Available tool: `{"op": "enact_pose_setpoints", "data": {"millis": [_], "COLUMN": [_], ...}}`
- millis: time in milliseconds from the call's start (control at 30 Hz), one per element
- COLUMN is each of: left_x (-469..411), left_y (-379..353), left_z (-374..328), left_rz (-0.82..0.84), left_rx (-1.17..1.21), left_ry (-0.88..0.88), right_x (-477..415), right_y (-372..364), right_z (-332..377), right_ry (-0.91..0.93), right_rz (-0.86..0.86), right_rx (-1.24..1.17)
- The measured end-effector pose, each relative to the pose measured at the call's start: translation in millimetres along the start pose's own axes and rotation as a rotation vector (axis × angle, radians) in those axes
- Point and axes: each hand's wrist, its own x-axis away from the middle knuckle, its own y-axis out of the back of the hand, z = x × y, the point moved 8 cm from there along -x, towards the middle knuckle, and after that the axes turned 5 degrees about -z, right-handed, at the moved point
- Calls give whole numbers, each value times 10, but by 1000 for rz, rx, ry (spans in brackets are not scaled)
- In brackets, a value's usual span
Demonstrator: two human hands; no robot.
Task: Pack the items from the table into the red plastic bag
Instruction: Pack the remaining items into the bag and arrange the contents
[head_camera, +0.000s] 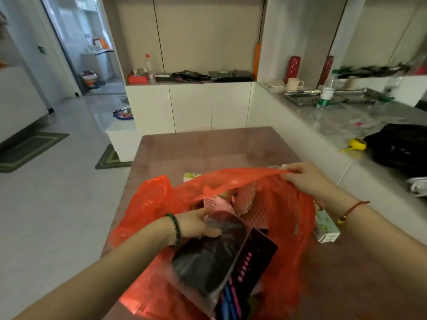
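Observation:
The red plastic bag [152, 199] lies open on the brown table [208, 144]. My right hand [307, 179] pinches the bag's far rim and holds it up. My left hand [196, 224] grips a dark packet [208, 262] at the bag's mouth, next to a black box with pink dots [251, 257]. Pink items [217, 203] and a red mesh piece [248, 199] lie inside the bag. A green and white box [327, 227] rests on the table right of the bag. Another small carton [191, 176] peeks out behind the far rim.
A grey counter [323, 121] runs along the right, with a black bag [402, 146], a yellow tape measure [357, 144], metal trays [302, 97] and a bottle [327, 91]. White cabinets [191, 107] stand behind the table. The tiled floor [57, 192] lies to the left.

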Motion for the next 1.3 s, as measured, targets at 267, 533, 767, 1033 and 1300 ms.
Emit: {"op": "enact_pose_setpoints", "data": {"millis": [267,533,767,1033,1300], "left_x": [-166,-280,-411,-175,-129], "left_y": [616,911,854,675,1408], "left_z": [-219,-164,-270,-253,-961], "left_rz": [-527,-724,-582,-239,-108], "left_rx": [435,139,-745,-997,17], "left_ry": [-91,-121,-188,-116,-212], "right_x": [39,-12,42,-148,-1481], "right_y": [-93,-100,-397,-551,-953], "right_z": [72,185,201,257,-174], "right_ry": [8,24,188,188,160], "right_rz": [69,97,403,765,368], "right_rx": [-227,-356,111,158,277]}}
